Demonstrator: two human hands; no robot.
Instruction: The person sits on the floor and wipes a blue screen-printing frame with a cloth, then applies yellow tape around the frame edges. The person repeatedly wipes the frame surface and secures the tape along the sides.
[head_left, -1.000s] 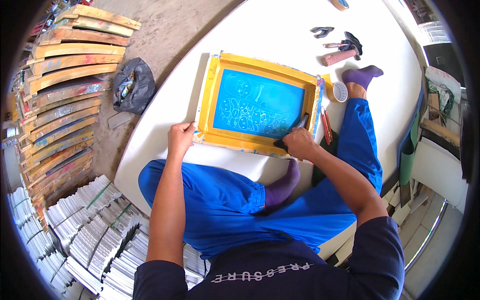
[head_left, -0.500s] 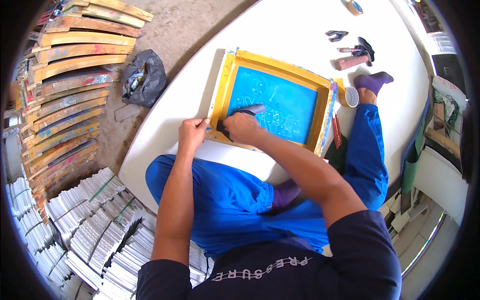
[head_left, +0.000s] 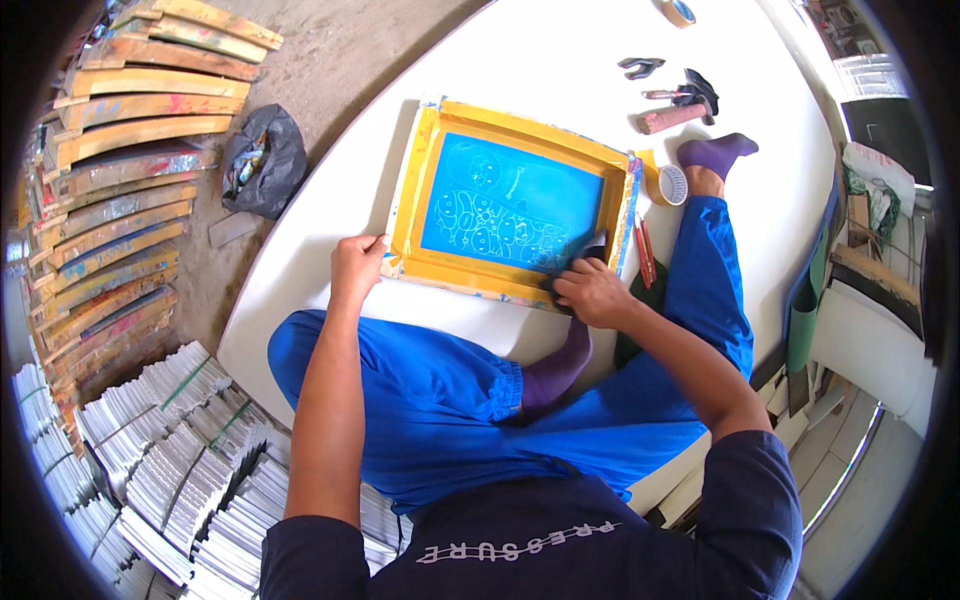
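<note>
A screen-printing frame (head_left: pixel 405 215), edged in yellow, lies slightly tilted on a white board in front of me. Its blue screen (head_left: pixel 555 190) carries pale outlines of cartoon figures. My left hand (head_left: pixel 358 268) is closed on the frame's near left corner, thumb and fingers pinching the edge. Over the near right corner, my right hand (head_left: pixel 593 292) is wrapped around a dark hand tool (head_left: pixel 595 246). One end of that tool pokes out above the fingers toward the blue screen, the other below them; its exact kind is largely hidden.
Right of the frame lie a tape roll (head_left: pixel 672 184) and red pencil-like sticks (head_left: pixel 645 250). Farther off are a hammer (head_left: pixel 672 118), black clips (head_left: pixel 640 68) and another tape roll (head_left: pixel 679 12). Stacked wooden frames (head_left: pixel 150 105), a black bag (head_left: pixel 262 160) and bundled white sheets (head_left: pixel 150 400) stand left.
My right hand has slid with the dark tool from the frame's left side to its near right corner. My left hand keeps hold of the near left corner. The view has shifted slightly.
</note>
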